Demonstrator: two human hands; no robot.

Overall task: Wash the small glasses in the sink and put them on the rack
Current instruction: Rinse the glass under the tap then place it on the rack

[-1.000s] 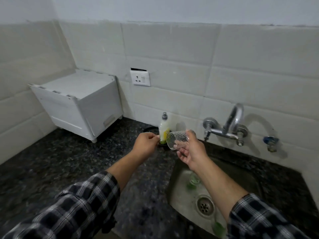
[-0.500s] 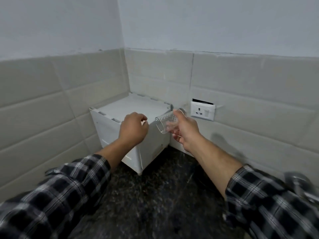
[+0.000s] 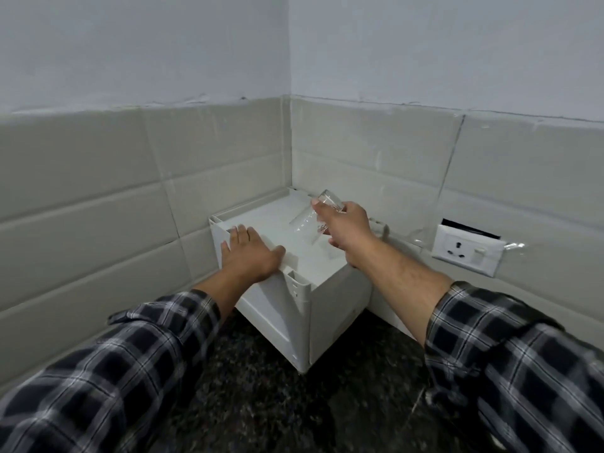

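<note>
Step in hand: setting the small glass (image 3: 309, 223) down on the rack (image 3: 304, 308), judged from its position above the rack's top.
Location of the glass: in the air over the rack's flat white top, toward the far right side; it does not appear to touch the surface.
Right hand (image 3: 349, 228): fingers and thumb curled round the side of the glass, pinching it near its upper end.
Left hand (image 3: 251, 253): fingers straight and slightly spread, palm pressed flat on the rack's near-left top edge.
Long axis of the glass: tilted, running from upper right to lower left in the head view.
Direction of the glass: the wider end faces down and left toward the rack top. This is probably the mouth, though clear glass against white makes it uncertain.
Doing it well: finish turning the glass until its axis is vertical, lower it until the rim sits evenly, and only then release; keep the rack steadied under the left palm.
Risk: wet glass can slip, and a tilted landing may tip it.
Surroundings: dark speckled counter (image 3: 294, 413); wall socket (image 3: 467, 250) to the right.
</note>
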